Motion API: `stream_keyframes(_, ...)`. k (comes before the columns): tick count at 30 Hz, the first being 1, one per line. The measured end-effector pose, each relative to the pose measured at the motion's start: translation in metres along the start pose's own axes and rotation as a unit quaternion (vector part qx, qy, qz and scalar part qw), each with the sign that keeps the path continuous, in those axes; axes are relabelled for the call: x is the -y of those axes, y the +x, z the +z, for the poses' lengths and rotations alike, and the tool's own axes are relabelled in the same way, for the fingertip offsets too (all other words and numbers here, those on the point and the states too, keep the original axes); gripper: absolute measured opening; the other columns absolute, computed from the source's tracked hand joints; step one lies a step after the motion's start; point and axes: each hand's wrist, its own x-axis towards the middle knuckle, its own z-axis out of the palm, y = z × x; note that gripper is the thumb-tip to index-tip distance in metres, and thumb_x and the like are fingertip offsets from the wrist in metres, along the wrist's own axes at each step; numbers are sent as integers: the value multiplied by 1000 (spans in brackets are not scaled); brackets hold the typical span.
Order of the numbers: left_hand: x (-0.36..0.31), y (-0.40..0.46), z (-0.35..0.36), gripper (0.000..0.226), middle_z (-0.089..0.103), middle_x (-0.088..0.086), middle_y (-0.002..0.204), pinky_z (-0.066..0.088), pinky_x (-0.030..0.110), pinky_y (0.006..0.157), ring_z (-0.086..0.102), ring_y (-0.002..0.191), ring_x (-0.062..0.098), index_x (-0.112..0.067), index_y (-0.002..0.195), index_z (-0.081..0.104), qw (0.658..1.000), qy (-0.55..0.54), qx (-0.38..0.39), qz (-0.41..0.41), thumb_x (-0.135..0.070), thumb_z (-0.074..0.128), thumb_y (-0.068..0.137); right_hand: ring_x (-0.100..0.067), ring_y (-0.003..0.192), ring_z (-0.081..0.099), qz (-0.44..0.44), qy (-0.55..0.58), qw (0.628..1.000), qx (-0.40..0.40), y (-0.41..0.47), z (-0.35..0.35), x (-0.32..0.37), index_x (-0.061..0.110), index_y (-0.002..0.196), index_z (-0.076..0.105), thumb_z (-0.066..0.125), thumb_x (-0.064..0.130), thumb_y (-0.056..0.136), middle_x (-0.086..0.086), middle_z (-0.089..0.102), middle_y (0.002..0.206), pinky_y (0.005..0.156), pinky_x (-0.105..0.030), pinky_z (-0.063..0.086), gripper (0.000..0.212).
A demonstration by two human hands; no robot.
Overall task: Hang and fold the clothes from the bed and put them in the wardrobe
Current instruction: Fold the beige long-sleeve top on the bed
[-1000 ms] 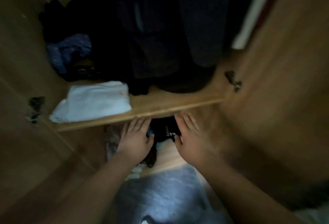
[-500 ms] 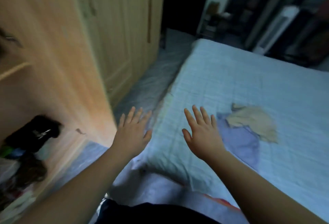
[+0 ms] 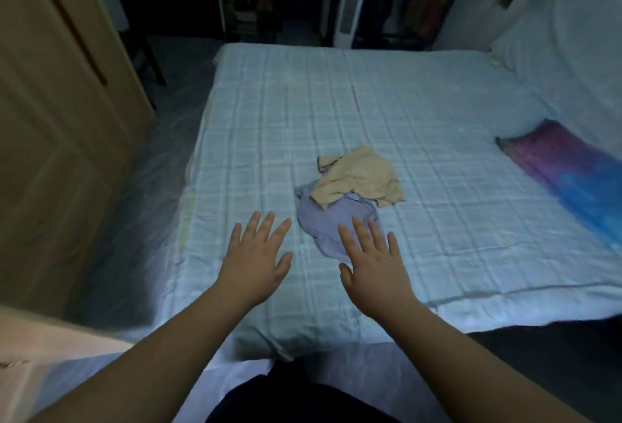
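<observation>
Turned away from the wardrobe shelf of a second ago, the person now faces the bed [image 3: 437, 113], and both hands have come forward over its near corner. Left hand [image 3: 257, 262] and right hand [image 3: 373, 269] are spread flat with fingers apart, palms down, holding nothing. A crumpled lavender garment [image 3: 328, 220] lies on the checked bedspread just beyond the right fingertips, with a beige garment [image 3: 360, 180] partly overlapping its far edge. Wooden wardrobe doors [image 3: 60, 119] stand at left.

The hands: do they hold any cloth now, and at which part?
Nothing is held. The left hand and right hand are open, fingers spread, above the bed, near the purple garment.
</observation>
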Motion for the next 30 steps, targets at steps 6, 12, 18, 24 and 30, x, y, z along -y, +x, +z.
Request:
stream_keyframes(6,-7,114,38,73,33,10,157,18,56,116,24,146,33,-24,152,33,999,-32,30,24,-59,16,89,-34,148,22,43,-29,998,38,80,18,-74,23,155,29,39,45,92,-11,26,161,116,-59,21,67)
stream_keyframes(12,-14,221,66,77,23,9,161,15,55,117,18,148,32,-26,155,19,996,-35,69,39,-60,12,87,-30,152,4,92,-14,992,81,142,48,-131,25,157,14,37,42,99,-7,9,165,120,-54,9,65)
stream_keyframes(18,-42,282,89,80,28,10,159,17,54,115,17,148,34,-22,152,27,992,-34,113,43,-60,10,84,-27,152,-1,133,10,983,125,170,65,-193,26,158,9,37,40,100,-5,4,166,121,-51,4,66)
stream_keyframes(24,-69,338,139,73,38,14,153,27,57,113,30,142,38,-19,147,39,992,-40,116,7,-55,25,86,-29,152,5,116,20,982,149,229,110,-264,24,158,12,41,39,98,-7,10,165,121,-51,10,68)
stream_keyframes(30,-83,412,227,65,52,20,139,33,50,109,45,130,43,-9,138,52,997,-33,69,-28,-37,36,81,-35,146,25,47,42,983,174,316,213,-339,15,153,28,52,29,90,-14,27,160,115,-55,25,69)
